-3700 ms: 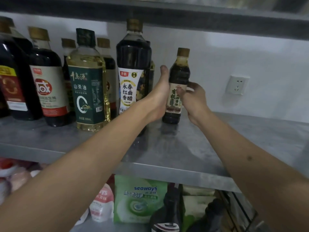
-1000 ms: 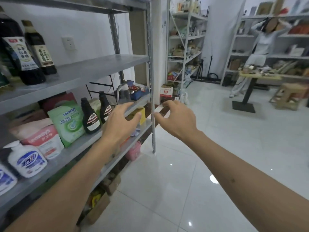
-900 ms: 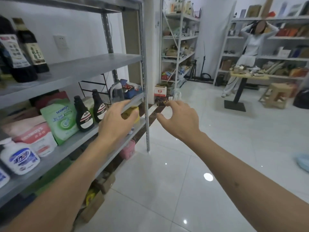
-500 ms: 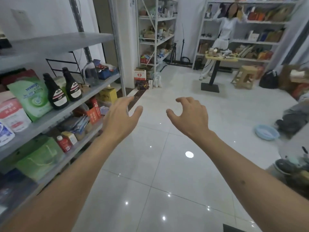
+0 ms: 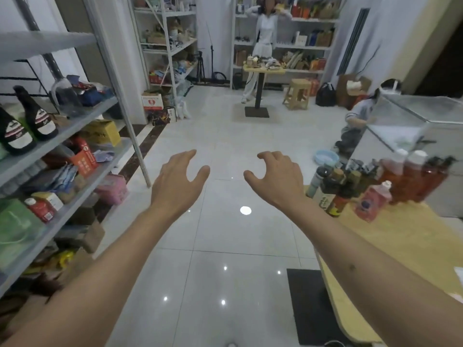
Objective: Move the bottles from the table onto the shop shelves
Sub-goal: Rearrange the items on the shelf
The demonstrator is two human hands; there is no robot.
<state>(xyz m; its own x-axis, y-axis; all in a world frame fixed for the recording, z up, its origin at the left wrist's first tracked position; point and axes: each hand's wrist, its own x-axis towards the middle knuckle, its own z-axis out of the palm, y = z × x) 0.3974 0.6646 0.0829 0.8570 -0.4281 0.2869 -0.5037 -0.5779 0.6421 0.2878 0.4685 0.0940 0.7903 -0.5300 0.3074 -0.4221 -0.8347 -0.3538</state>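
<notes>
A yellow wooden table (image 5: 400,236) at the right carries several bottles: dark sauce bottles (image 5: 328,189), a small pink bottle (image 5: 374,200) and large orange-red bottles (image 5: 413,179). Grey metal shop shelves (image 5: 62,136) stand along the left, with two dark bottles (image 5: 27,126) on a middle shelf. My left hand (image 5: 176,185) and my right hand (image 5: 274,179) are both held out over the floor, empty, fingers loosely spread. My right hand is just left of the table's bottles and apart from them.
White tiled floor (image 5: 220,136) lies ahead. A person in white (image 5: 263,41) stands by a small round table (image 5: 260,68) at the back; another person (image 5: 360,116) crouches near a blue basin (image 5: 325,156). A glass-topped freezer (image 5: 421,121) stands at the right.
I let go of the small dark bottle on the shelf and turned right, away from the shelves. Both empty hands have swung with me and the table with bottles has come into view.
</notes>
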